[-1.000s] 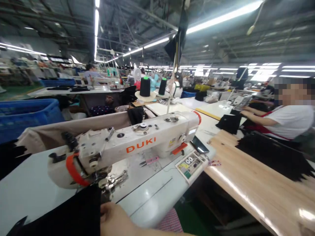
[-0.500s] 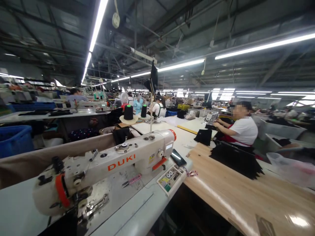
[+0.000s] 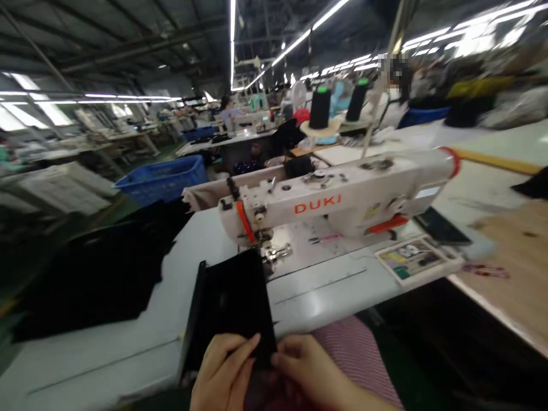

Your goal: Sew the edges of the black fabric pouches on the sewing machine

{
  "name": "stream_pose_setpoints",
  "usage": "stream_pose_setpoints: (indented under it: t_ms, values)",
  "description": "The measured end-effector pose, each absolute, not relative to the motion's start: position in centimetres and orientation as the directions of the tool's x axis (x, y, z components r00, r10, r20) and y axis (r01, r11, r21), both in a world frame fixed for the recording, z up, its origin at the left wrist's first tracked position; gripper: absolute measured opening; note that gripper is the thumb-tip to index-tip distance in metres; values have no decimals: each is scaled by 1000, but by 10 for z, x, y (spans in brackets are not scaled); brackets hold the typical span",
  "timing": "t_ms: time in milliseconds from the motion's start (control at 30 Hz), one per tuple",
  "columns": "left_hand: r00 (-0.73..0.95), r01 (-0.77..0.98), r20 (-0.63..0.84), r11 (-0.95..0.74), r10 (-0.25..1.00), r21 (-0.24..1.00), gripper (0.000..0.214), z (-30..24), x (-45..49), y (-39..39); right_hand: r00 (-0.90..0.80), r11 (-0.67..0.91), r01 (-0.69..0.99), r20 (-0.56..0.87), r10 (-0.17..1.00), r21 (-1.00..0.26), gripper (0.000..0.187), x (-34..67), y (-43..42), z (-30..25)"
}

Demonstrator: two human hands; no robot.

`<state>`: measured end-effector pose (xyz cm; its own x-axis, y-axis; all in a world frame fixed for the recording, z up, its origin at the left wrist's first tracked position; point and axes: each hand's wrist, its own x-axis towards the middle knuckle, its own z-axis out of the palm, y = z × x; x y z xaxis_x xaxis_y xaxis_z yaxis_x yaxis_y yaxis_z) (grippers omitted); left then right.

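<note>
A narrow black fabric piece [image 3: 233, 302] lies on the white machine table [image 3: 325, 285], its far end under the presser foot [image 3: 276, 252] of the white DUKI sewing machine [image 3: 338, 197]. My left hand [image 3: 225, 374] and my right hand [image 3: 310, 371] meet at the fabric's near end by the table edge, fingers pinched on it. The picture is blurred by motion.
A heap of black cloth [image 3: 94, 274] covers the table's left side. Behind it stands a blue crate [image 3: 165, 178]. Black thread cones [image 3: 320, 107] rise behind the machine. A control panel [image 3: 413, 257] and a phone [image 3: 440, 225] lie to the right, beside a wooden board [image 3: 514, 257].
The view has swung left and down. Both of my hands have come into view and now hold the near end of the black fabric; the seated co-worker has left the picture.
</note>
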<state>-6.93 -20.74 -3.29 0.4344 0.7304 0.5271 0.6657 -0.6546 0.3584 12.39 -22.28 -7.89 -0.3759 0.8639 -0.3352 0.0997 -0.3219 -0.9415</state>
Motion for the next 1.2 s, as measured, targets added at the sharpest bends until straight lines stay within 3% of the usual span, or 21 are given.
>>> stream_pose_setpoints:
  t_ms: [67,200,300,500,833,1033,1100,1167,1200]
  values:
    - [409,644,557,-661,723,385,29,-27,-63,-212,-398,-418,32,-396,828,-908,37,126,-228,-83]
    - [563,619,475,-726,677,301,23,-23,-48,-216,-429,-500,-22,-444,787,-866,40,135,-229,-73]
    - [572,635,431,-709,698,306,24,-28,-46,-219,-434,-526,-43,-458,775,-849,35,136,-227,-64]
    - [522,554,553,-751,649,360,22,-33,-47,-220,-435,-532,-77,-452,779,-843,21,134,-225,-58]
    - [585,570,406,-712,702,409,23,-33,-51,-222,-470,-598,-58,-506,723,-799,19,140,-229,-57]
    - [716,561,337,-791,612,244,25,-27,-56,-224,-587,-726,-160,-527,614,-669,24,143,-229,-57]
    - [723,539,360,-807,590,241,22,-29,-57,-223,-626,-758,-173,-525,577,-629,24,146,-229,-55]
    - [717,501,386,-814,581,294,21,-32,-57,-221,-605,-716,-64,-543,582,-695,21,150,-229,-52]
    - [708,487,398,-811,583,323,22,-32,-57,-220,-548,-620,32,-533,645,-784,17,153,-229,-50]
